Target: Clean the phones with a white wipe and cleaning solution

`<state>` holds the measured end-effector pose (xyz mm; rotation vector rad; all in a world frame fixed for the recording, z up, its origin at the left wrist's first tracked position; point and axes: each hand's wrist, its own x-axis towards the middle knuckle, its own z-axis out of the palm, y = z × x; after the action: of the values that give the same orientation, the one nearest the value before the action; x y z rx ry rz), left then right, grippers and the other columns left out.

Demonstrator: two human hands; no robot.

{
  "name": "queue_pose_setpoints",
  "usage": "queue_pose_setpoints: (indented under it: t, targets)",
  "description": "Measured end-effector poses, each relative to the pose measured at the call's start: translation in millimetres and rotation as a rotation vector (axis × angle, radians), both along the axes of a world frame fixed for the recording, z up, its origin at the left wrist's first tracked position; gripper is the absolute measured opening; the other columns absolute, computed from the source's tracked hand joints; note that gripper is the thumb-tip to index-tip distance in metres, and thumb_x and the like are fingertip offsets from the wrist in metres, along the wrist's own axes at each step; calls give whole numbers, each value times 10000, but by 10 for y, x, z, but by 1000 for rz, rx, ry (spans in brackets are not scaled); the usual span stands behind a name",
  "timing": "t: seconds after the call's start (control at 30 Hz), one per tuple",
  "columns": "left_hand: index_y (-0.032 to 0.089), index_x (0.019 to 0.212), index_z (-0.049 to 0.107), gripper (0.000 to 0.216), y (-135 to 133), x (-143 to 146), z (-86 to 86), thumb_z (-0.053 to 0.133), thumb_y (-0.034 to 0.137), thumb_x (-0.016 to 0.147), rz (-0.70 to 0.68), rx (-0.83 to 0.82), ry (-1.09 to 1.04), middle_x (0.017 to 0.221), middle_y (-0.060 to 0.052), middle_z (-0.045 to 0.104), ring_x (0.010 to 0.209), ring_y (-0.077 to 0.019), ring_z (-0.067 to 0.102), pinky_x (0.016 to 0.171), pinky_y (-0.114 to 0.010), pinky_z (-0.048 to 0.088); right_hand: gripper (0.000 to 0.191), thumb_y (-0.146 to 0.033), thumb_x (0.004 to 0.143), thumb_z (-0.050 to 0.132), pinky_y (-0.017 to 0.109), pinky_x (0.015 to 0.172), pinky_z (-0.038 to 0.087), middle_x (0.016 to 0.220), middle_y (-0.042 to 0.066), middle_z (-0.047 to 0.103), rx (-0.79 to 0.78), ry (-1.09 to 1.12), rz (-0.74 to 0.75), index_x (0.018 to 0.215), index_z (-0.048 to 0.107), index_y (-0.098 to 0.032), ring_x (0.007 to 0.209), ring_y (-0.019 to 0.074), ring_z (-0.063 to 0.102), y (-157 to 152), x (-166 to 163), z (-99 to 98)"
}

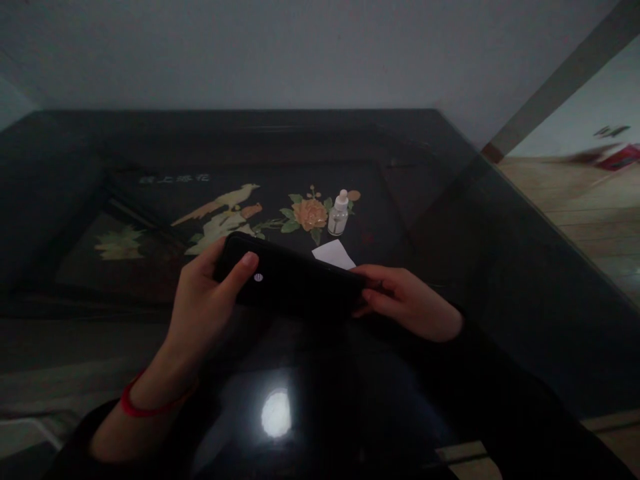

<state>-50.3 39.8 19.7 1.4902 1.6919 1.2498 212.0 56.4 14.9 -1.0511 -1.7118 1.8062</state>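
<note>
The pale wall [250, 53] is at the back, and its top is cut off. In front is a big, dark, shiny table [450, 200], and its near edge is hard to see in the gloom. A bird and flower picture [310, 213] shows on the table, partly hidden behind the left hand and the phone. The black sleeves [505, 380] almost melt into the dark.

The black phone [295, 277] is up in front of the person, over the table, longways and tipped. Its lower edge is too dark to follow. The left hand [203, 290] is curled around the left end, with its thumb on the front; most of its fingers are hidden behind. The right hand [400, 300] is part closed on the other end, thumb and fingers close together, but its exact grip is hard to tell.

A little white-topped bottle [339, 217] stands behind the phone. Near it lies white paper [334, 253], its bottom part hidden. A red band [145, 409] goes around the left wrist. A tiny striped mark [259, 277] glows by the left thumb.
</note>
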Motion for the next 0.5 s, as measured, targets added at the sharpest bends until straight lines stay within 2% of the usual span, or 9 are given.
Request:
queue_pose_setpoints:
  t: [0.3,0.5]
  targets:
    - [184,787,649,234,-8,1,15,644,416,759,-13,-5,-42,684,56,619,651,-104,538,582,-187,406,316,-162,731,514,239,601,536,758,9,644,69,-100,-77,1018,647,-147,683,151,690,-30,-47,36]
    - [182,867,666,280,7,-33,29,676,428,735,-39,-132,-206,730,46,643,672,-102,556,585,-178,418,344,-158,714,511,251,620,557,795,16,645,43,-52,-100,1025,660,-148,684,147,686,-74,-70,41]
